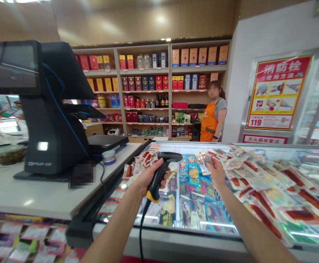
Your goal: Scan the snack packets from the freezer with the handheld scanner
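Observation:
My left hand (148,177) is wrapped round the grip of a black and yellow barcode scanner (159,175), its head pointing right. A black cord hangs from the scanner's base. Off to the right, my right hand (216,170) pinches a small clear plastic packet (204,162) with pale printing on it; the fingers hide part of it. Both hands are above the glass top of a chest freezer (178,215). Vacuum-packed sausages (266,212) lie heaped on the glass right of my right hand. A smaller pile of sausage packs (129,171) lies beyond my left hand.
A cash register (52,131) with screens stands on the white counter (8,197) at left, beside a small round tub (109,157). A person in an orange apron (211,120) stands behind the freezer, near shelves (143,69) of boxes and bottles. Colourful packages (194,175) show through the glass.

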Demonstrator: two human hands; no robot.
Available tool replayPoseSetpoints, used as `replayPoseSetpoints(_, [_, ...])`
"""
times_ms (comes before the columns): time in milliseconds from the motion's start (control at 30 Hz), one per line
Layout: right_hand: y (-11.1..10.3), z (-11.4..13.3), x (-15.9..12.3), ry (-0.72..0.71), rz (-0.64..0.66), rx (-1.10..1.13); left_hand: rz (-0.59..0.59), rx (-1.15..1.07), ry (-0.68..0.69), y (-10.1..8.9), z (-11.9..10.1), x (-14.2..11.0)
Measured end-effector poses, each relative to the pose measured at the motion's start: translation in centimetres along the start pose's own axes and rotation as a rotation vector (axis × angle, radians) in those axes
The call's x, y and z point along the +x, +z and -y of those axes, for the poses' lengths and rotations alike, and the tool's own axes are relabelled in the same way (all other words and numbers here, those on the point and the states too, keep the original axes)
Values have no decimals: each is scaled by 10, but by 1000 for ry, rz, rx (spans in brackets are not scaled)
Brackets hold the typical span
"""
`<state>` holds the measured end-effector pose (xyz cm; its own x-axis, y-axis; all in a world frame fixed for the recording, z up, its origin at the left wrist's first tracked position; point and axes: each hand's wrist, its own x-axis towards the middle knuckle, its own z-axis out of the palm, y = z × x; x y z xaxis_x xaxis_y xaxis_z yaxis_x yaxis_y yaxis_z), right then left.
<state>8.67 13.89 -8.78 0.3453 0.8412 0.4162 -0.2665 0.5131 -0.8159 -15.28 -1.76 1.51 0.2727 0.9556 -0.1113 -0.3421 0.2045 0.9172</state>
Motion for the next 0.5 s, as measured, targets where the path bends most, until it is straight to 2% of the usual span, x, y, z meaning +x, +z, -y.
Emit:
replayPoseSetpoints(233, [1, -1, -1, -2, 25, -33, 14, -67, -59, -4, -3, 0])
replayPoseSetpoints(400, [3, 2, -4, -12, 35, -76, -18, -51, -31, -6, -2, 2])
replayPoseSetpoints(500, [2, -5, -5, 5, 36, -163, -27, -34, -6, -5, 4, 8])
